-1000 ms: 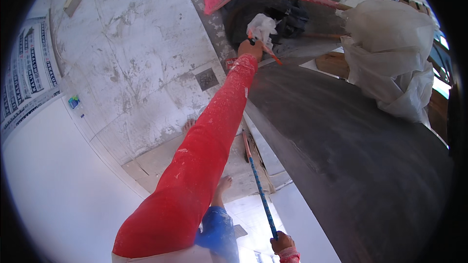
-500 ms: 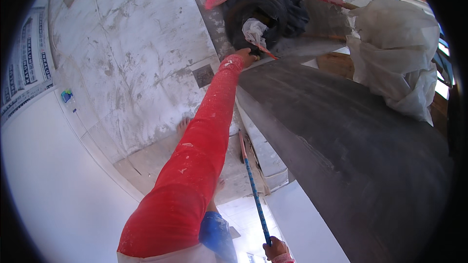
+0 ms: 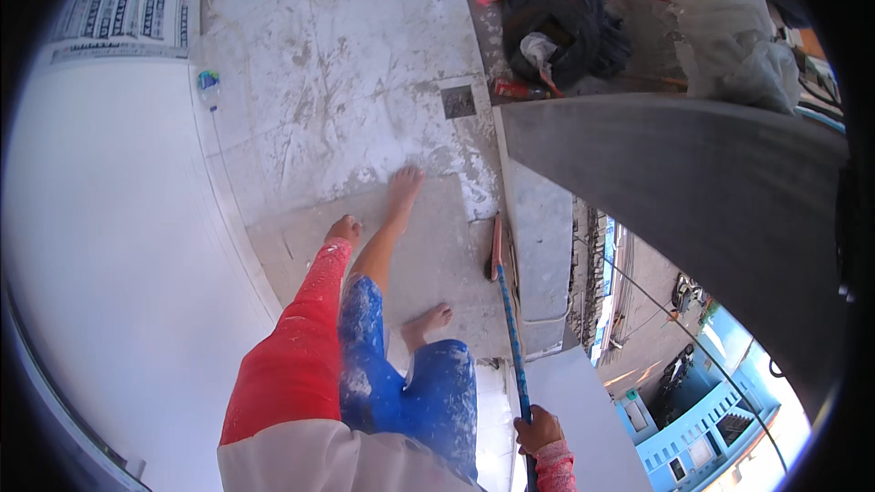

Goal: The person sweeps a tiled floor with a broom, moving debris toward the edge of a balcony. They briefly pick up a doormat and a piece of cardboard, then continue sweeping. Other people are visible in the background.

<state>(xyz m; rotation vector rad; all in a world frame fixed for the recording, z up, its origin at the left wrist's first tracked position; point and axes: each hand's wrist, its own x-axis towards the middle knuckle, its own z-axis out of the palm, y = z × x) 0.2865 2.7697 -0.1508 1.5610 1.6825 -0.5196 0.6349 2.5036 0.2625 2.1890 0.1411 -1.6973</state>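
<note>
The bare left hand (image 3: 344,230), its fingers too small to read as apart or together, had drawn back from the crumpled white plastic bag (image 3: 538,48), leaving the work to the right hand (image 3: 542,430), clamped around the long blue-patterned pole (image 3: 512,328) above the pale floor (image 3: 410,246).

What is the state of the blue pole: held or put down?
Held: the right hand is closed around the blue pole.
</note>
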